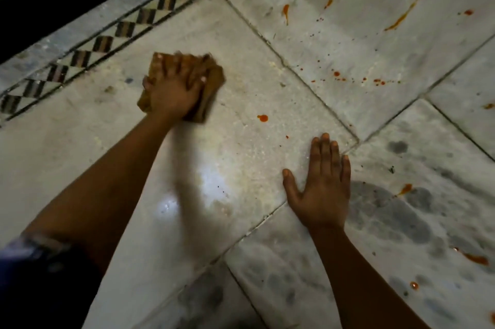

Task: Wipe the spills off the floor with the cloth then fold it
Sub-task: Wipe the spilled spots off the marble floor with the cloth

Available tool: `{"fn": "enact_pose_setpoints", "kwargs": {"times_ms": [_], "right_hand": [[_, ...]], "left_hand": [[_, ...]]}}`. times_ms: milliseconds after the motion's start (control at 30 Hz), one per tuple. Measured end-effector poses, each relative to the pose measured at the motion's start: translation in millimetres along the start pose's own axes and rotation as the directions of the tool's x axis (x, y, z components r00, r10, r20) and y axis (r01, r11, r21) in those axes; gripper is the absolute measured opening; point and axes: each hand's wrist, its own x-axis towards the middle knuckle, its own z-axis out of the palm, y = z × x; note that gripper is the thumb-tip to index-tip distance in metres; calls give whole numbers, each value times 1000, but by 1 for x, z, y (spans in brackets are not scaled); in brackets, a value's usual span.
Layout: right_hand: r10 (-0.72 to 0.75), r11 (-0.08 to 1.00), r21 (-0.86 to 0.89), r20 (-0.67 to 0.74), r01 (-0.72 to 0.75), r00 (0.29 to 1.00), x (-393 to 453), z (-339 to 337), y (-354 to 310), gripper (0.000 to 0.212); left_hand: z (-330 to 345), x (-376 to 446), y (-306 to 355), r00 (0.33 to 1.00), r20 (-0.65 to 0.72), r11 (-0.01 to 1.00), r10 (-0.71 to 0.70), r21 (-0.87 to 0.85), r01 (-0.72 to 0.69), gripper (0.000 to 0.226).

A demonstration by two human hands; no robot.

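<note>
A brown cloth (211, 75) lies bunched on the pale marble floor (93, 125), left of centre. My left hand (174, 89) lies on top of it, fingers spread over the cloth and pressing it down; the hand is motion-blurred. My right hand (322, 186) lies flat on the floor, fingers straight, palm down, holding nothing. An orange-red drop (262, 118) sits between the two hands. More orange streaks (404, 14) and small spots (337, 74) lie on the tile at the upper right, and others (475, 259) at the lower right.
A checkered inlay border (126, 28) runs diagonally across the upper left, with a dark strip (40, 15) beyond it. Tile joints (289, 66) cross the floor. Grey smudges (388, 210) mark the tile beside my right hand.
</note>
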Motion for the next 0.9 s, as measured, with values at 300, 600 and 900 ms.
{"fn": "enact_pose_setpoints", "kwargs": {"times_ms": [300, 600, 900], "right_hand": [[5, 1000, -25, 6, -5, 1000, 3, 1, 2, 79], [8, 1000, -1, -16, -8, 1000, 8, 1, 0, 78], [-6, 1000, 5, -5, 6, 1000, 3, 0, 2, 77]], "left_hand": [[5, 55, 103, 987, 69, 989, 145, -27, -143, 65], [6, 9, 80, 1000, 22, 984, 15, -177, -11, 51], [46, -81, 97, 879, 45, 874, 474, 92, -476, 70]]}}
